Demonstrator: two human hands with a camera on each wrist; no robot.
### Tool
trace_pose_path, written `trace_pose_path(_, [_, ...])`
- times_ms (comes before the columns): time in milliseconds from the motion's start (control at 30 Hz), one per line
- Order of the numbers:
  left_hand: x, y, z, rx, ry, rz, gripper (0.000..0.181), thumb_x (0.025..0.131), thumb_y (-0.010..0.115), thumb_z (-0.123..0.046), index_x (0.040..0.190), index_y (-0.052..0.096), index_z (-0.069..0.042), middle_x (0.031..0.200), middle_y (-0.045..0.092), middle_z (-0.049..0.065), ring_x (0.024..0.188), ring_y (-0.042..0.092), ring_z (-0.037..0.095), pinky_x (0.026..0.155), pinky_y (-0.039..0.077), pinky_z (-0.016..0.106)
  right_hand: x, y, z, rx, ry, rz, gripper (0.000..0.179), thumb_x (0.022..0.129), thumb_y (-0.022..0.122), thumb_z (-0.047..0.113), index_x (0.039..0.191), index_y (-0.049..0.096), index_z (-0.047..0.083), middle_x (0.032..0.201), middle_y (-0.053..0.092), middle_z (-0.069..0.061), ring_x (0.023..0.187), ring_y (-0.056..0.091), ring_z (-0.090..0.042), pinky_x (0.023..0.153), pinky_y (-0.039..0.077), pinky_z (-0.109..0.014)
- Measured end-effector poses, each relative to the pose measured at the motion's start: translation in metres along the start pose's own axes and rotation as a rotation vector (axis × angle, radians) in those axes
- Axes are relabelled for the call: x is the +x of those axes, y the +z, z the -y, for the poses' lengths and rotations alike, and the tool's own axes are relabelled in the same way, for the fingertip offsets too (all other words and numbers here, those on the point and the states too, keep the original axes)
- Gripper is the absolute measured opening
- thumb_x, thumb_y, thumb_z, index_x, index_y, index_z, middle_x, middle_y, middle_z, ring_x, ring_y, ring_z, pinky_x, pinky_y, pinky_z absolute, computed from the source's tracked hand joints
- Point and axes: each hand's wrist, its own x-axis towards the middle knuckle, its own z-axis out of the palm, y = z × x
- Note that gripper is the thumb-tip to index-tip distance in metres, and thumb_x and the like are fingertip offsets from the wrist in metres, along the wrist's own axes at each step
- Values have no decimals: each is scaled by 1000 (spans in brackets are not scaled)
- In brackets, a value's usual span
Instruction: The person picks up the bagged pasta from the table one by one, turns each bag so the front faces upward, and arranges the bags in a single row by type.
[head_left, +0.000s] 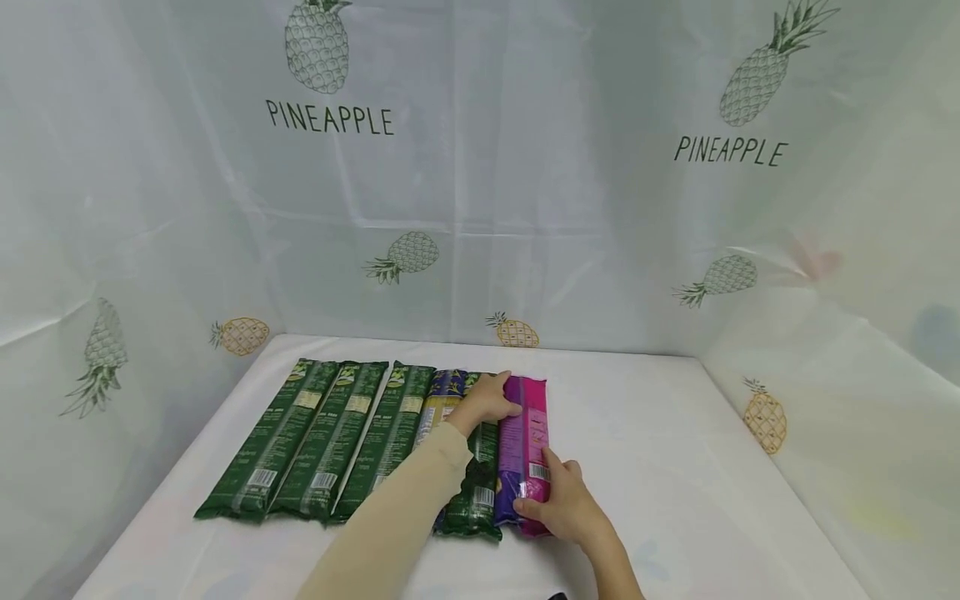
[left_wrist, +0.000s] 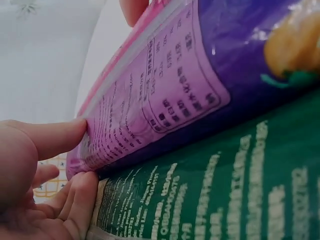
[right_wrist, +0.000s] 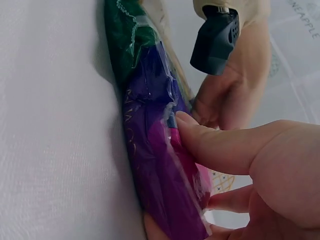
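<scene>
At the right end of a row lies a long purple-and-pink food packet (head_left: 535,425), flat on the white table. My right hand (head_left: 567,502) grips its near end, thumb on top and fingers along the outer side and under the edge. At the far end my left hand (head_left: 487,400) pinches the packet, its thumb (left_wrist: 60,139) against the printed face and its fingers curled at the end. Pressed alongside on the left is a green packet (head_left: 480,475), partly hidden by the left arm. Beyond it a blue-and-gold packet (head_left: 442,398) is mostly covered by the sleeve.
Several more green packets (head_left: 322,442) lie side by side to the left, nearly parallel. The white table (head_left: 637,450) extends to the right. Behind it hangs a pale sheet (head_left: 540,192) printed with pineapples, which also encloses both sides.
</scene>
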Motion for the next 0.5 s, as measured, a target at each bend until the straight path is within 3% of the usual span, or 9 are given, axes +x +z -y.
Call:
trace_pose_path(267, [2, 5, -2, 75, -36, -3, 75, 99, 73, -29, 163, 42, -6, 157, 49, 26, 138, 54, 41, 110, 50, 51, 1, 0, -3, -3, -4, -2, 103, 84, 93, 24, 163, 34, -4, 121, 50, -23, 96, 57, -27, 86, 55, -47])
trace_pose_path(500, [3, 7, -11, 86, -68, 22, 82, 100, 72, -34, 168, 33, -9, 158, 51, 23, 141, 53, 41, 112, 49, 52, 0, -4, -4, 17, 5, -20, 99, 85, 91, 20, 163, 35, -4, 120, 52, -21, 97, 57, -27, 86, 55, -46])
